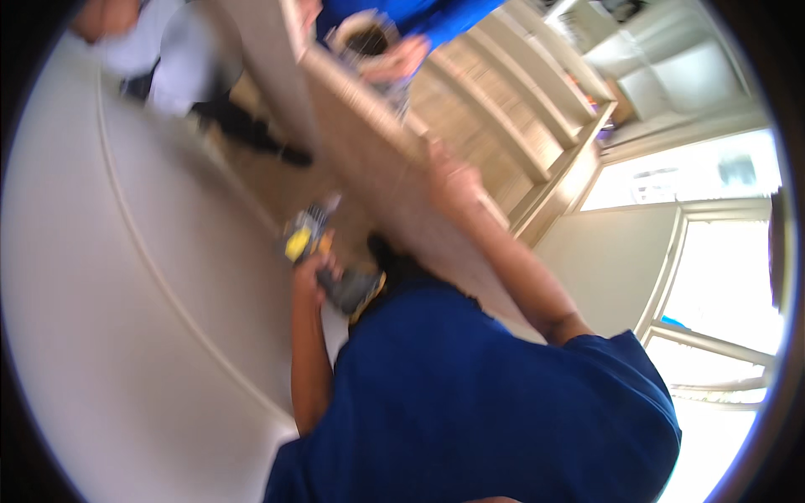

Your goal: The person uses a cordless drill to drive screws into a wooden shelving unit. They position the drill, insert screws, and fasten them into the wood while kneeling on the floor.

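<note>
One tub, dark inside, near wooden frame.

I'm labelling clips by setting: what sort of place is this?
Probably an indoor carpentry workspace: a cordless drill in the left hand, the right hand at a slatted wooden frame, and bright windows.

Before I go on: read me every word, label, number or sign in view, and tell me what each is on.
None can be read.
Power drill in the left hand: any marking on its yellow patch is too blurred to read.
Small purple item beyond the wooden frame: too small and blurred to tell whether it bears text.
Dark blue shirt: no lettering shows on the visible part.
</note>
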`<action>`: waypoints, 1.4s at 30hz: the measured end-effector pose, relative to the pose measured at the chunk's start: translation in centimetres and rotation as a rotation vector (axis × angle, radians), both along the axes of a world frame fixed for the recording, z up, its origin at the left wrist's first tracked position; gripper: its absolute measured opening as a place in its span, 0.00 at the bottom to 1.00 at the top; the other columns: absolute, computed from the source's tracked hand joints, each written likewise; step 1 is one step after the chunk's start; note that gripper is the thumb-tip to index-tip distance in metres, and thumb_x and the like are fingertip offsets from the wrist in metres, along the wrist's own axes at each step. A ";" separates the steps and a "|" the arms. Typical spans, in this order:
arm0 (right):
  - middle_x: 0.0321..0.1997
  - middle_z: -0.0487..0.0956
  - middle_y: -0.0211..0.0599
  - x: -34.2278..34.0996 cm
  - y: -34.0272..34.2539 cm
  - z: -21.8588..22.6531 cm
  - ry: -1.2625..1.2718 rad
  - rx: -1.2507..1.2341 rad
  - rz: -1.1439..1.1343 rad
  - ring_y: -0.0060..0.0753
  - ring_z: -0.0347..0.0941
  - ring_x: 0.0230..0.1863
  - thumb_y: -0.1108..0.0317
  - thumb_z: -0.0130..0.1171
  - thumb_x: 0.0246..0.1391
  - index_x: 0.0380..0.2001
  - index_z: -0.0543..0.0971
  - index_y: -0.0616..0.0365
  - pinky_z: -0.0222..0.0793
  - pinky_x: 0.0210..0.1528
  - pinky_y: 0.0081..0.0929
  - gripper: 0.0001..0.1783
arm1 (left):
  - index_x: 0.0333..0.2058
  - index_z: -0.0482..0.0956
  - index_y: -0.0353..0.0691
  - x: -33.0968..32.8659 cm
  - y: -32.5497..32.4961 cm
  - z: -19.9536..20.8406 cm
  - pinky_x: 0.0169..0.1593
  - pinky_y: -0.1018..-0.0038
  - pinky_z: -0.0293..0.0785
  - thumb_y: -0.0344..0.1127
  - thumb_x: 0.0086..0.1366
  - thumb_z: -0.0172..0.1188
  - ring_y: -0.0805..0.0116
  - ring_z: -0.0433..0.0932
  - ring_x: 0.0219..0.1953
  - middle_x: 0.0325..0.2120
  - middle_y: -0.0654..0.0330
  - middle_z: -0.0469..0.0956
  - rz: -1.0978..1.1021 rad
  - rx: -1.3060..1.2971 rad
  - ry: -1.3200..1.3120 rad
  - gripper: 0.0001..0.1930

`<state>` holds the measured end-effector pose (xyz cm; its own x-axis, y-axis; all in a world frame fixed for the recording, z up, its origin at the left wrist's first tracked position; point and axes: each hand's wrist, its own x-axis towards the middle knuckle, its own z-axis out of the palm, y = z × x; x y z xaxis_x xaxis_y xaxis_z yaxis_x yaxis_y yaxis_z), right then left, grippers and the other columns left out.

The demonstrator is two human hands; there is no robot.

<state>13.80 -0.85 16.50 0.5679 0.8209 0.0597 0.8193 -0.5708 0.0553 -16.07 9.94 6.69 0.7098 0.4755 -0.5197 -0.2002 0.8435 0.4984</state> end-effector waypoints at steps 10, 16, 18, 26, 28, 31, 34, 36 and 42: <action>0.55 0.74 0.53 -0.2 1.7 2.7 0.196 -0.020 0.072 0.49 0.83 0.48 0.69 0.58 0.57 0.75 0.55 0.68 0.80 0.43 0.41 0.44 | 0.57 0.75 0.32 -1.5 -2.8 -1.7 0.32 0.62 0.77 0.30 0.57 0.57 0.61 0.75 0.22 0.23 0.57 0.74 0.008 0.102 0.033 0.26; 0.56 0.75 0.53 -0.4 1.4 2.6 0.229 0.013 0.069 0.48 0.83 0.49 0.71 0.57 0.57 0.74 0.57 0.69 0.80 0.46 0.41 0.42 | 0.56 0.75 0.36 -0.7 -2.2 -1.6 0.33 0.61 0.76 0.31 0.60 0.56 0.61 0.75 0.24 0.24 0.57 0.74 -0.067 0.127 -0.006 0.24; 0.56 0.75 0.54 -0.4 1.2 2.5 0.211 0.030 0.083 0.49 0.83 0.49 0.71 0.56 0.58 0.74 0.57 0.69 0.80 0.46 0.40 0.41 | 0.56 0.75 0.36 -0.2 -2.1 -0.7 0.33 0.61 0.76 0.31 0.60 0.55 0.61 0.75 0.24 0.25 0.57 0.74 -0.078 0.180 0.082 0.24; 0.55 0.75 0.53 0.0 1.3 2.5 0.206 0.041 0.104 0.48 0.84 0.46 0.71 0.57 0.57 0.74 0.57 0.69 0.81 0.44 0.39 0.42 | 0.56 0.75 0.35 1.1 -1.6 0.2 0.31 0.62 0.76 0.32 0.59 0.56 0.61 0.75 0.23 0.25 0.56 0.74 -0.102 0.214 0.147 0.24; 0.55 0.75 0.54 0.0 1.3 2.7 0.216 0.023 0.117 0.48 0.84 0.47 0.71 0.58 0.57 0.74 0.57 0.69 0.82 0.44 0.39 0.43 | 0.56 0.75 0.34 1.1 -1.7 -0.2 0.31 0.62 0.76 0.31 0.59 0.56 0.60 0.74 0.22 0.24 0.56 0.74 -0.106 0.215 0.136 0.24; 0.54 0.76 0.55 0.3 1.2 3.2 0.239 0.009 0.140 0.48 0.85 0.47 0.71 0.58 0.57 0.74 0.56 0.69 0.82 0.43 0.39 0.43 | 0.55 0.75 0.34 1.6 -1.7 0.3 0.31 0.62 0.76 0.31 0.59 0.56 0.60 0.75 0.23 0.24 0.56 0.74 -0.109 0.223 0.171 0.24; 0.54 0.76 0.56 0.9 1.2 3.1 0.269 -0.010 0.153 0.48 0.85 0.46 0.70 0.59 0.56 0.74 0.56 0.70 0.82 0.43 0.38 0.44 | 0.55 0.75 0.34 2.2 -1.2 0.1 0.31 0.62 0.76 0.31 0.59 0.57 0.60 0.75 0.23 0.24 0.56 0.75 -0.107 0.209 0.210 0.24; 0.54 0.76 0.56 1.1 1.2 2.7 0.304 -0.016 0.147 0.49 0.85 0.45 0.70 0.60 0.55 0.74 0.56 0.70 0.82 0.43 0.38 0.44 | 0.52 0.76 0.32 2.6 -1.4 1.1 0.30 0.62 0.77 0.29 0.57 0.58 0.60 0.75 0.22 0.23 0.56 0.75 -0.072 0.187 0.213 0.22; 0.54 0.78 0.57 1.1 1.2 5.2 0.361 -0.084 0.210 0.49 0.85 0.45 0.66 0.60 0.54 0.73 0.59 0.71 0.83 0.42 0.39 0.44 | 0.50 0.76 0.31 1.9 -0.3 1.2 0.29 0.65 0.78 0.29 0.57 0.60 0.60 0.77 0.21 0.24 0.56 0.77 0.007 0.215 0.206 0.20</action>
